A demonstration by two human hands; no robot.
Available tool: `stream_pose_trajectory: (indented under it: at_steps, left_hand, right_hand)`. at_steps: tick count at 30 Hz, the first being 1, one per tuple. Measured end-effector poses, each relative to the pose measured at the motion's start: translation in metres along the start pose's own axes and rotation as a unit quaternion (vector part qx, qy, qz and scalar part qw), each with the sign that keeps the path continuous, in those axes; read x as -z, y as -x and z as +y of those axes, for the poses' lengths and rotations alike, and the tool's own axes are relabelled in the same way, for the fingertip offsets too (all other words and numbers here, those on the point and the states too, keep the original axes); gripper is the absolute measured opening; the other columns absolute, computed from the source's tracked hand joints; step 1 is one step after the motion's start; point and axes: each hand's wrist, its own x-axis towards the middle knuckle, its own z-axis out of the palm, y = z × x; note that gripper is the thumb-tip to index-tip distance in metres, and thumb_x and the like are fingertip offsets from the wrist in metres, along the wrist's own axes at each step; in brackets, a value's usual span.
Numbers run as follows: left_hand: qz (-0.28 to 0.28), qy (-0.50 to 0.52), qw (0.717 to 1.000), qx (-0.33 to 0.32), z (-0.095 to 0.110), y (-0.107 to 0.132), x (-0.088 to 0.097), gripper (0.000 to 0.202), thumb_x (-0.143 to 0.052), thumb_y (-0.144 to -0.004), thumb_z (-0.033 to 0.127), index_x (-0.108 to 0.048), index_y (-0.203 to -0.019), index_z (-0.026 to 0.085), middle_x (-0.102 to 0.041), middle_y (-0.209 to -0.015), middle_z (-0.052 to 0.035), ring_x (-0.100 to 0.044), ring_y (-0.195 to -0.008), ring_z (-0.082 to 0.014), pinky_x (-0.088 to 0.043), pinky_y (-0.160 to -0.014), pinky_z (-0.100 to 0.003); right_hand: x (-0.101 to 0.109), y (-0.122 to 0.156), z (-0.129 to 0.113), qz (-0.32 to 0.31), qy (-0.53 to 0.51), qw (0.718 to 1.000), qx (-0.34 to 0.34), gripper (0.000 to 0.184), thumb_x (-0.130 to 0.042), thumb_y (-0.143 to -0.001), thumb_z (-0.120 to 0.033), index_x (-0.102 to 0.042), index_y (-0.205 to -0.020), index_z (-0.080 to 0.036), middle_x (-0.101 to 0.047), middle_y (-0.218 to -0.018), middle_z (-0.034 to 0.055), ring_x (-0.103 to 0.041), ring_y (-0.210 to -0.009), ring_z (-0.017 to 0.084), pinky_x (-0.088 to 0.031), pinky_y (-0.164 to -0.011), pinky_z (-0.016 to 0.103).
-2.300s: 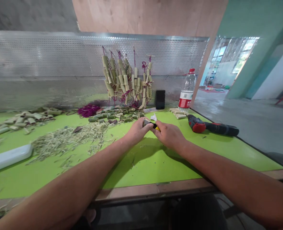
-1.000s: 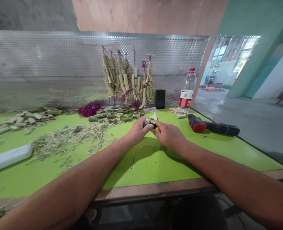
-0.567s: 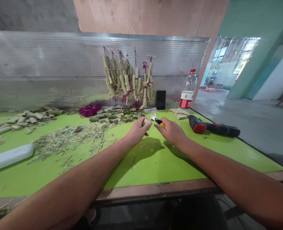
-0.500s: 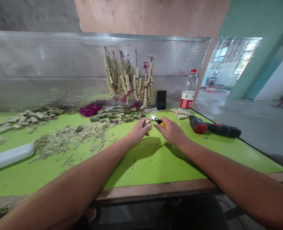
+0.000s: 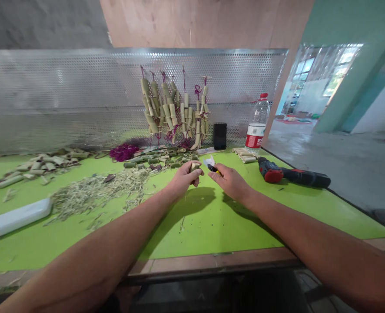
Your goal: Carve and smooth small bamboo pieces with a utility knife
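My left hand (image 5: 184, 177) is closed round a short pale bamboo piece (image 5: 194, 167), held just above the green table (image 5: 195, 221). My right hand (image 5: 230, 181) grips a yellow and black utility knife (image 5: 212, 168), its blade pointing left toward the bamboo piece. The two hands sit a small gap apart near the table's middle. Just beyond them lies a scatter of short green and pale bamboo pieces (image 5: 161, 157).
A red and black cordless drill (image 5: 292, 175) lies to the right. A water bottle (image 5: 257, 123), a black phone (image 5: 219, 135) and strung bamboo bundles (image 5: 174, 111) stand against the perforated metal panel. Shavings (image 5: 94, 191), purple cord (image 5: 123, 151), more bamboo pieces (image 5: 45, 160) and a white bar (image 5: 14, 218) lie left.
My hands were pressed together with the knife on the bamboo piece; they have drawn apart, the knife lifting away to the right. The view has shifted slightly.
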Motion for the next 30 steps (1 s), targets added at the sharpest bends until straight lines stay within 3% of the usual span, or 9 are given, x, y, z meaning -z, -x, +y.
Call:
stream_pose_trajectory:
  at_steps: [6,12,17,21,25,30]
  left_hand:
    - [-0.026,-0.033,0.999,-0.001,0.003,0.002,-0.002,0.023,-0.057,-0.088,0.030,-0.053,-0.106,0.017,-0.053,-0.067,0.0036,-0.049,-0.057,-0.0077,-0.040,-0.056,-0.021]
    - [-0.017,-0.050,0.999,0.009,-0.007,-0.003,-0.003,0.035,-0.061,-0.077,0.018,-0.053,-0.111,0.018,-0.055,-0.070,0.0033,-0.053,-0.056,-0.0092,-0.043,-0.057,-0.024]
    - [-0.009,-0.144,0.990,0.000,-0.007,-0.004,-0.004,0.039,-0.058,-0.074,0.014,-0.059,-0.112,0.019,-0.054,-0.070,0.0025,-0.049,-0.057,-0.0100,-0.037,-0.053,-0.022]
    - [-0.020,-0.182,0.983,-0.014,0.001,0.000,-0.003,0.041,-0.060,-0.081,0.026,-0.059,-0.121,0.022,-0.060,-0.085,-0.0019,-0.051,-0.065,-0.0130,-0.041,-0.059,-0.025]
    - [-0.073,-0.184,0.980,0.001,0.004,0.000,0.007,0.054,-0.063,-0.083,0.037,-0.047,-0.132,0.020,-0.059,-0.082,-0.0024,-0.052,-0.064,-0.0135,-0.043,-0.058,-0.026]
    - [-0.121,-0.213,0.970,0.013,0.001,-0.007,0.028,0.039,-0.068,-0.079,0.042,-0.059,-0.107,0.016,-0.061,-0.084,-0.0044,-0.055,-0.069,-0.0139,-0.043,-0.061,-0.026]
  right_hand:
    - [-0.005,0.002,-0.002,-0.038,-0.003,0.999,0.010,0.034,-0.043,-0.096,-0.049,-0.057,-0.102,-0.018,-0.057,-0.070,-0.0009,-0.049,-0.060,0.014,-0.028,-0.055,0.024]
    - [-0.009,0.005,-0.006,-0.052,0.036,0.997,0.039,0.032,-0.044,-0.095,-0.050,-0.056,-0.095,-0.020,-0.060,-0.074,0.0004,-0.053,-0.066,0.015,-0.029,-0.058,0.024]
    - [-0.009,0.004,-0.004,-0.073,0.069,0.994,0.040,0.033,-0.042,-0.095,-0.050,-0.055,-0.094,-0.019,-0.058,-0.072,0.0002,-0.051,-0.064,0.015,-0.028,-0.057,0.024]
    - [-0.007,0.003,-0.002,-0.043,0.032,0.998,0.024,0.029,-0.053,-0.089,-0.047,-0.051,-0.099,-0.020,-0.057,-0.076,-0.0009,-0.050,-0.066,0.015,-0.032,-0.058,0.024]
    - [-0.001,-0.001,0.004,-0.007,-0.045,0.999,0.021,0.029,-0.044,-0.094,-0.047,-0.051,-0.098,-0.020,-0.054,-0.074,-0.0013,-0.049,-0.066,0.015,-0.035,-0.060,0.025]
    - [0.008,-0.006,0.011,0.017,-0.102,0.994,0.021,0.035,-0.042,-0.094,-0.049,-0.058,-0.101,-0.018,-0.058,-0.081,0.0025,-0.052,-0.070,0.016,-0.040,-0.064,0.027]
